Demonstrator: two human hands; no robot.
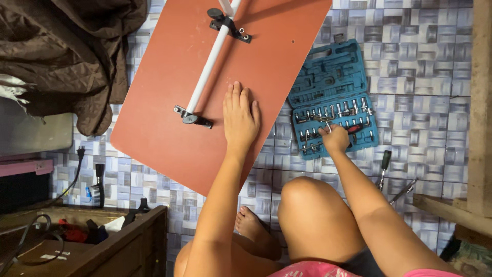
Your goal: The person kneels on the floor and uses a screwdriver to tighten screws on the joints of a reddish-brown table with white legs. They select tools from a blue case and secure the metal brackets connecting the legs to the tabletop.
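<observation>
The top edge of the frame cuts off the red board [169,102] and its white tube [207,66], and the small bits in the teal socket case [333,97] are too fine to tell apart. What your right hand [335,137] pinches is barely visible: its fingers close on a thin metal piece [328,124] at the case's lower rows. The case lies open on the tiled floor [420,66], just right of the board. Your left hand [240,119] rests flat on the board near its right edge, fingers spread straight and holding nothing. A black-handled screwdriver [384,164] lies on the floor below the case.
</observation>
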